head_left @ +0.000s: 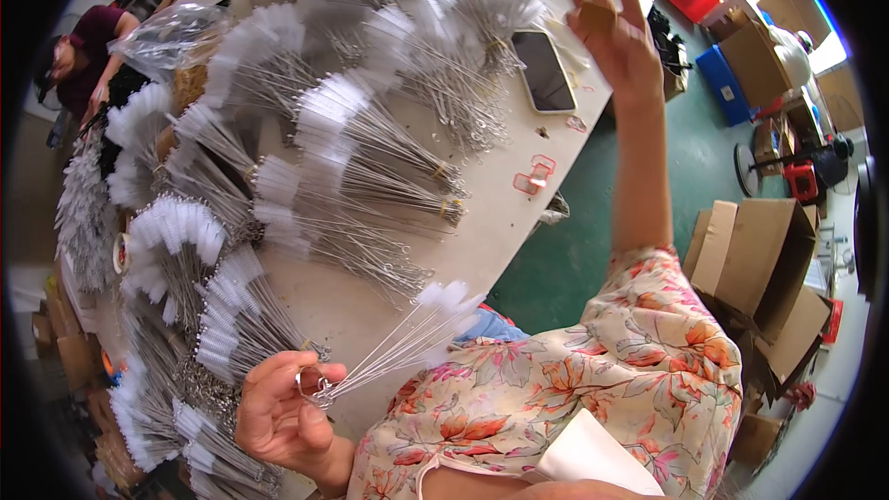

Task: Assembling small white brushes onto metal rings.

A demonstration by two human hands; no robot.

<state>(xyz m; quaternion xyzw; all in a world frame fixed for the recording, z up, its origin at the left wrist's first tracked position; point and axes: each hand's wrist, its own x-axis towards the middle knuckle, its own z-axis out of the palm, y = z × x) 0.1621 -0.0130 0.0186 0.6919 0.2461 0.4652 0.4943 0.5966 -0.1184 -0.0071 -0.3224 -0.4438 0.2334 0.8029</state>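
My left hand [287, 412], low in the view, pinches a metal ring [308, 381]. From the ring a small fan of thin wire brushes [407, 333] with white bristle heads spreads up to the right. My right hand [616, 37] is raised over the far right edge of the table, fingers apart. A tan patch [597, 17] shows at its fingers; whether it is a wrap or a loose piece I cannot tell. Beside that hand a phone [544, 72] lies on the table. Bundles of similar brushes [370, 143], with looped wire ends, cover much of the tabletop.
Red plastic pieces [534, 174] lie near the right edge of the white table [500, 222]. More brush bundles [176, 241] are heaped at the left. Another person [88, 60] works at the far left by a clear plastic bag [176, 37]. Open cardboard boxes [759, 268] stand at right.
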